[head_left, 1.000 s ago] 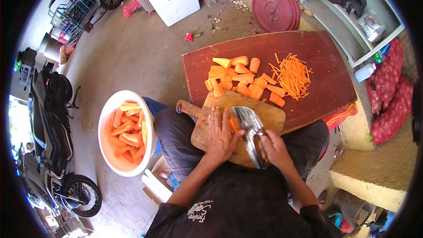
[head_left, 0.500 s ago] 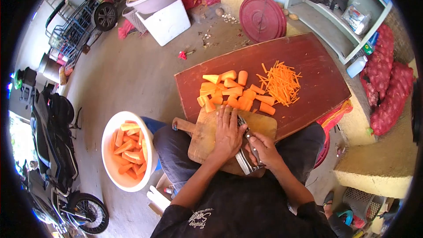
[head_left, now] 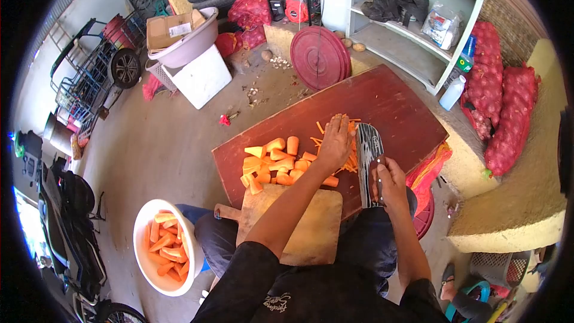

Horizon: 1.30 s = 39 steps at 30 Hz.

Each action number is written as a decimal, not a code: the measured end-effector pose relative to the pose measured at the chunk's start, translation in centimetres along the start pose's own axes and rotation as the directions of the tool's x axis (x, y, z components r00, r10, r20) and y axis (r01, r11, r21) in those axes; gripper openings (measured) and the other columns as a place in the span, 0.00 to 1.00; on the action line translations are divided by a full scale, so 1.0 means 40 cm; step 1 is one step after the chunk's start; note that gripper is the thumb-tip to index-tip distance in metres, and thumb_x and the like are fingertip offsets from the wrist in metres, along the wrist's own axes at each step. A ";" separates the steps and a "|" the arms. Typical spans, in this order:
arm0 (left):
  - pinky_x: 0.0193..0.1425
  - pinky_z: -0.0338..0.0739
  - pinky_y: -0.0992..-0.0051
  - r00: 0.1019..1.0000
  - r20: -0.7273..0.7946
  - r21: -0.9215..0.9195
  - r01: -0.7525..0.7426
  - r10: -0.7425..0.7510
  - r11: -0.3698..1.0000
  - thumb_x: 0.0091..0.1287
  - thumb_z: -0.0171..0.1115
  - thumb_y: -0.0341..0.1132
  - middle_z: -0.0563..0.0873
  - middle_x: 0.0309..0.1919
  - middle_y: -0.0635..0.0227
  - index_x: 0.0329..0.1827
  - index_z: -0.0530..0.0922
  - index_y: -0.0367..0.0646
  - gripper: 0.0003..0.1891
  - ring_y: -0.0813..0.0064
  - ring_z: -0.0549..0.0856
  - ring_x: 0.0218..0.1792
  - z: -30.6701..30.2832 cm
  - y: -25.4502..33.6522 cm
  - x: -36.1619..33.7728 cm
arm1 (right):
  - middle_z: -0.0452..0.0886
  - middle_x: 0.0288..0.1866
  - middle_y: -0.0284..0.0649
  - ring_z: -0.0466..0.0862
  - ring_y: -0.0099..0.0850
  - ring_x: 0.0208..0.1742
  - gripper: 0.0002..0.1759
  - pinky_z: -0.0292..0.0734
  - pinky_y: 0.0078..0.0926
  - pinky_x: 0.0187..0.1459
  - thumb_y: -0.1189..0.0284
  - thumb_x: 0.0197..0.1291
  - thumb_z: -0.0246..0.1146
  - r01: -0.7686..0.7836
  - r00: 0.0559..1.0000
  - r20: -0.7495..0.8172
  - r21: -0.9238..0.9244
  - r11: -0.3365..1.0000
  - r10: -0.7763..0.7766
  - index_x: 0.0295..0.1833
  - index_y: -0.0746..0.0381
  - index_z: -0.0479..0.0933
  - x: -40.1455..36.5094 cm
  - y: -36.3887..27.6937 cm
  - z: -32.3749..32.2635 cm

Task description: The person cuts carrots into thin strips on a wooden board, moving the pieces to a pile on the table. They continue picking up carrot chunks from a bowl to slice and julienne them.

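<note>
My right hand [head_left: 388,182] is closed round the dark handle of a broad-bladed knife [head_left: 371,143], whose streaked black-and-silver blade points away from me over the red table. Over the pile of carrot strips [head_left: 351,160] lies my left hand [head_left: 336,143], its fingers stretched out, just left of the blade. The hand and blade partly cover the strips. Left of them, thick carrot chunks [head_left: 278,162] are heaped on the red table [head_left: 388,104]. A wooden chopping board [head_left: 317,227] rests on my lap, partly under my left forearm.
A white tub of peeled carrots [head_left: 143,257] stands on the floor to my left. Past the table are a round red lid [head_left: 317,60], a shelf unit [head_left: 394,45] and red net sacks [head_left: 511,119]. A motorcycle [head_left: 66,221] is parked at far left.
Both hands have moved from the board to the carrot strips, the knife with the right one. The board surface is now uncovered by hands. My view has shifted right and up.
</note>
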<state>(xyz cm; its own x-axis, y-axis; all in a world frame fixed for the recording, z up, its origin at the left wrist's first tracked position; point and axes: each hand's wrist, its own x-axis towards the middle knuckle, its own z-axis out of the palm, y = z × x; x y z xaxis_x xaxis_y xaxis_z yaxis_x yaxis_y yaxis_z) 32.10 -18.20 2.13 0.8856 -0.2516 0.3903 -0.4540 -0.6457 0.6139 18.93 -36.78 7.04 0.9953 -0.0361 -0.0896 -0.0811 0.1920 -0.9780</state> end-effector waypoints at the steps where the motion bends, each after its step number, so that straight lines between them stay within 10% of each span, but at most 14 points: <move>1: 0.91 0.57 0.40 1.000 0.019 0.059 -0.004 0.003 0.998 0.90 0.52 0.43 0.67 0.83 0.32 0.84 0.67 0.26 0.30 0.31 0.65 0.85 0.011 -0.017 -0.001 | 0.78 0.34 0.30 0.76 0.17 0.19 0.15 0.71 0.19 0.17 0.63 0.86 0.60 0.015 1.000 -0.002 -0.024 1.000 -0.015 0.63 0.64 0.77 0.000 0.010 -0.015; 14: 0.82 0.69 0.36 0.991 -0.118 0.029 -0.057 0.060 0.998 0.78 0.74 0.41 0.87 0.62 0.46 0.69 0.86 0.38 0.22 0.42 0.85 0.66 -0.084 0.025 -0.126 | 0.80 0.34 0.30 0.75 0.16 0.19 0.18 0.69 0.18 0.18 0.62 0.85 0.61 -0.039 0.999 -0.026 -0.009 0.999 0.039 0.64 0.66 0.79 -0.070 0.088 0.010; 27: 0.52 0.83 0.60 0.981 -0.196 -0.137 -0.022 -0.005 0.990 0.69 0.65 0.16 0.91 0.41 0.53 0.60 0.87 0.32 0.17 0.55 0.91 0.43 -0.222 -0.075 -0.182 | 0.80 0.34 0.32 0.75 0.16 0.21 0.20 0.69 0.18 0.21 0.64 0.85 0.61 -0.020 1.000 -0.003 -0.092 0.996 0.020 0.67 0.70 0.78 -0.165 0.056 0.034; 33: 0.49 0.86 0.62 0.942 -0.256 -0.201 0.168 -0.218 0.965 0.68 0.67 0.16 0.92 0.43 0.51 0.55 0.89 0.33 0.14 0.55 0.92 0.43 -0.427 -0.150 -0.428 | 0.82 0.35 0.34 0.77 0.17 0.18 0.20 0.68 0.17 0.18 0.62 0.84 0.64 -0.263 0.933 0.270 0.057 0.963 0.239 0.65 0.69 0.79 -0.218 0.063 0.080; 39: 0.56 0.85 0.59 0.954 0.043 -0.052 0.299 -0.297 0.953 0.61 0.77 0.23 0.92 0.45 0.53 0.50 0.91 0.36 0.13 0.53 0.92 0.48 -0.519 -0.024 -0.682 | 0.78 0.30 0.29 0.76 0.15 0.21 0.15 0.70 0.18 0.24 0.64 0.85 0.62 -0.273 0.689 0.612 -0.277 0.921 0.388 0.52 0.67 0.81 -0.220 0.065 0.101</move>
<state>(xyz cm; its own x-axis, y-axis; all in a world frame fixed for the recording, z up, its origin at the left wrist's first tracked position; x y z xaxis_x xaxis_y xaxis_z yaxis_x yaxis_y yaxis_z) 6.34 4.24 5.14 0.9839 -0.0788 0.1606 -0.1727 -0.6528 0.7376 10.16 -32.00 6.05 0.6862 0.6502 -0.3262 -0.3613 -0.0845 -0.9286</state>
